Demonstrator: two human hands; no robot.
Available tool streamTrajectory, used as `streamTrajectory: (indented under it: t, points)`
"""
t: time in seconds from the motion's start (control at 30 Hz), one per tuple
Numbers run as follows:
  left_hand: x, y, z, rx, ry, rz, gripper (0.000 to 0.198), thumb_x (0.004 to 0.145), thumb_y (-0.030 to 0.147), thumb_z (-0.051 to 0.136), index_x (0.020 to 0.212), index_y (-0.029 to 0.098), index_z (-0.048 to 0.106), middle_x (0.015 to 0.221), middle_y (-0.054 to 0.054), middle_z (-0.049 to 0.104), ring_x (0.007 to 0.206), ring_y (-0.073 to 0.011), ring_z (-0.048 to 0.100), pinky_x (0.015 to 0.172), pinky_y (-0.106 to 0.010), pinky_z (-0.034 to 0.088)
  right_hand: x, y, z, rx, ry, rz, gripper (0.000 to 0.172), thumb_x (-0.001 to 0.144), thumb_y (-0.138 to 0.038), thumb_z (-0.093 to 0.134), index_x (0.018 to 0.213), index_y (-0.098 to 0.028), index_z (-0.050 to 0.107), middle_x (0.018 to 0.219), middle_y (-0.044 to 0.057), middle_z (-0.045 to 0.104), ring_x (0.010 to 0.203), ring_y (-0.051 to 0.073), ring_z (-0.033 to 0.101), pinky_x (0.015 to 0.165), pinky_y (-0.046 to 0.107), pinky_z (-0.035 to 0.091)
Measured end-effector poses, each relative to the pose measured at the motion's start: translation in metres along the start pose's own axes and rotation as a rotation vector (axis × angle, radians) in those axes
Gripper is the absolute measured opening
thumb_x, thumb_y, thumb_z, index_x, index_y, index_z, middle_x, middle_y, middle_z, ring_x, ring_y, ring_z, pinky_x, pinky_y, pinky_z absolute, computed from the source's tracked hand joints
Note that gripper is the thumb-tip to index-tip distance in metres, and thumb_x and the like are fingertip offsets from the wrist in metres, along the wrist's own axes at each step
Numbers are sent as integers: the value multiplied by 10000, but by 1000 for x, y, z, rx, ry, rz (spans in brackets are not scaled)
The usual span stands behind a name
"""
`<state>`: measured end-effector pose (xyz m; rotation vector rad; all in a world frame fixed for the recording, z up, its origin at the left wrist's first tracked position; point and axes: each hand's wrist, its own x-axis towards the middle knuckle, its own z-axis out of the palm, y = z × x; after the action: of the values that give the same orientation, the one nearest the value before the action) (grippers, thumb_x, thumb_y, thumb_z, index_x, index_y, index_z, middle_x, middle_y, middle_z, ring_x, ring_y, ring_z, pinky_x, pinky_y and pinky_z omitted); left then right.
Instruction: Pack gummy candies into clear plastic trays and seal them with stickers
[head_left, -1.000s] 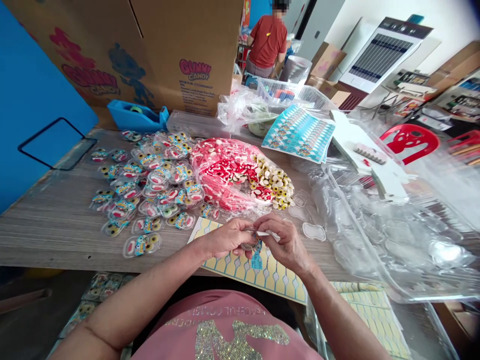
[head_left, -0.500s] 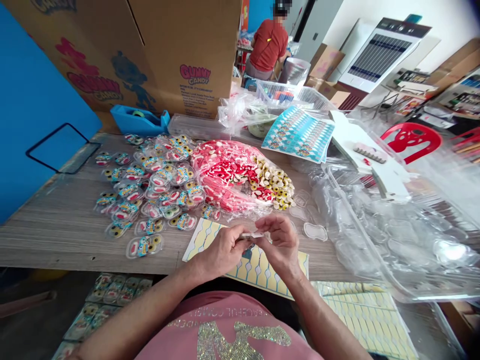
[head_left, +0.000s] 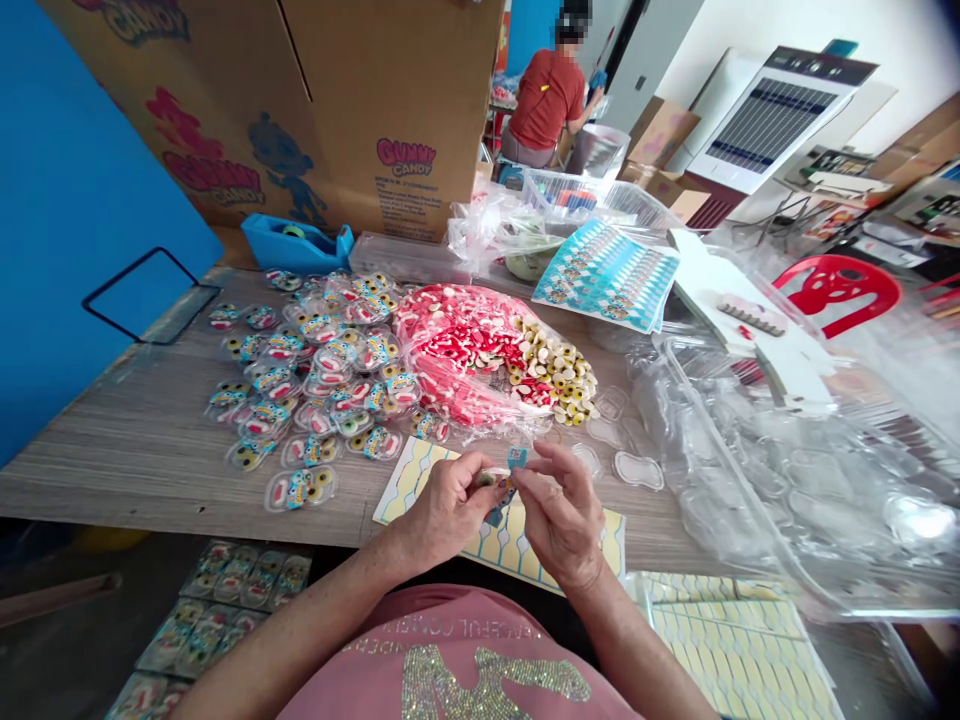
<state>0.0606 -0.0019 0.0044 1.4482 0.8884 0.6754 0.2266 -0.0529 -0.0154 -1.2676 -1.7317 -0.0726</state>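
My left hand point(head_left: 444, 507) pinches a small clear candy pack point(head_left: 487, 479) above the front of the table. A blue printed sticker label point(head_left: 517, 457) stands up at the pack's right end, and the thumb and fingertips of my right hand point(head_left: 564, 512) close on it. The fingers hide part of the pack. Under both hands lies a yellow sticker backing sheet point(head_left: 412, 470). Beyond them, red-and-white and yellow eye-shaped gummies point(head_left: 559, 365) spill from a pink-looking plastic bag point(head_left: 442, 385). Labelled candy packs point(head_left: 300, 488) are heaped on the left.
Clear plastic shells fill a large clear bin point(head_left: 720, 430) on the right. Blue label sheets point(head_left: 607, 275) lie at the back, near a blue tape dispenser point(head_left: 296, 245) and a big carton point(head_left: 390, 90). A person in a red shirt point(head_left: 546, 100) sits further off.
The pack has turned in my left hand, and the blue label now shows upright at its end. My right fingers have shifted onto the label. The view has swung slightly left.
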Motion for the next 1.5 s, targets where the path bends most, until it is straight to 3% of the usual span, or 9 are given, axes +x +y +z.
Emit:
streamTrajectory:
  t: [0.27, 0.5, 0.73, 0.93, 1.07, 1.17, 1.23, 1.4, 1.5]
  points:
    - [-9, 3, -8, 413, 49, 325, 156, 942, 229, 526, 822, 188, 617, 723, -32, 649, 662, -142, 558, 645, -267, 408, 20, -6, -15, 116, -124, 46, 238, 893, -98, 636, 1003, -296, 709, 1148, 53, 643, 837, 174, 639, 769, 408, 513]
    - [-15, -9, -5, 374, 62, 443, 110, 899, 179, 545, 885, 215, 647, 824, -63, 690, 744, -174, 619, 715, -297, 460, 27, -5, -24, 344, -287, 79, 111, 906, -231, 676, 1000, -281, 706, 874, 6, 715, 793, 177, 653, 931, 470, 436]
    - [-23, 0, 1, 116, 124, 249, 78, 856, 279, 656, 848, 209, 621, 707, -33, 676, 631, -154, 607, 634, -295, 469, 23, -8, -20, 773, -335, 358, 136, 822, -418, 753, 882, -295, 754, 816, 11, 668, 765, 172, 624, 699, 342, 524]
    - [-14, -3, 11, -360, 121, -29, 285, 804, 398, 716, 867, 196, 524, 613, 24, 615, 497, -109, 555, 465, -219, 415, 25, -5, -16, 673, -326, 369, 179, 916, -319, 626, 770, -221, 661, 751, -12, 588, 662, 120, 555, 622, 276, 461]
    - [-9, -1, 2, -191, -70, -43, 262, 827, 301, 686, 1043, 180, 601, 794, -19, 698, 690, -136, 640, 632, -252, 509, 41, 14, -17, 508, -614, 317, 240, 887, -255, 620, 659, -194, 578, 606, -48, 524, 575, 94, 482, 548, 245, 380]
    - [-5, -2, -7, -79, -116, -60, 201, 815, 282, 684, 974, 160, 667, 877, -48, 721, 771, -153, 663, 699, -270, 525, 55, 20, -15, 435, -801, 346, 258, 832, -206, 656, 601, -186, 543, 533, -69, 488, 517, 75, 438, 492, 223, 326]
    - [-1, -7, -10, -156, -5, -81, 210, 789, 317, 708, 919, 160, 660, 808, -34, 714, 709, -150, 662, 669, -277, 537, 61, 17, -14, 384, -702, 343, 167, 818, -214, 680, 673, -188, 601, 588, -53, 555, 566, 92, 497, 526, 230, 371]
    - [11, -18, -12, -446, 405, -39, 330, 700, 397, 790, 858, 195, 583, 747, 9, 697, 598, -119, 626, 582, -257, 542, 54, -14, -19, -30, 35, 179, 70, 854, -212, 695, 905, -256, 676, 824, 23, 659, 787, 184, 598, 731, 343, 458]
    - [13, -17, -9, -508, 467, 7, 344, 704, 408, 799, 861, 205, 570, 736, 31, 685, 598, -102, 624, 605, -241, 547, 38, -27, -10, -76, 48, 44, 138, 866, -152, 674, 924, -277, 678, 788, 17, 667, 711, 172, 593, 661, 332, 450]
